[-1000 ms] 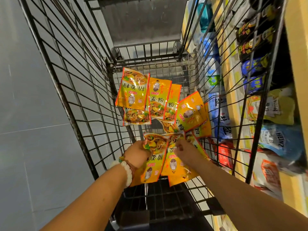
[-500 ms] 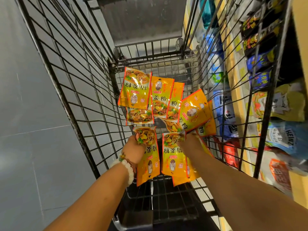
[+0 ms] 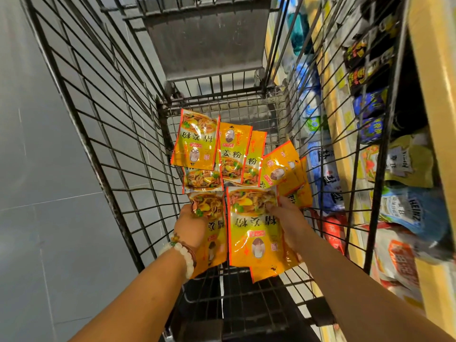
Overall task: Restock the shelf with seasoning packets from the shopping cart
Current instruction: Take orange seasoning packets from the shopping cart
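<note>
Inside the shopping cart (image 3: 103, 134), the left hand (image 3: 191, 224) pinched one seasoning packet (image 3: 212, 213) while the right hand (image 3: 287, 222) gripped a stack (image 3: 254, 228); its loose lower packets risked slipping free.

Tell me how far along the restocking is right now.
Early on. Nothing visibly shelved yet: the shelf at right shows other goods, no orange packets. In hand: the left hand grips one packet and the right hand grips a small stack, both inside the cart. Left: the loose packets further in.
</note>
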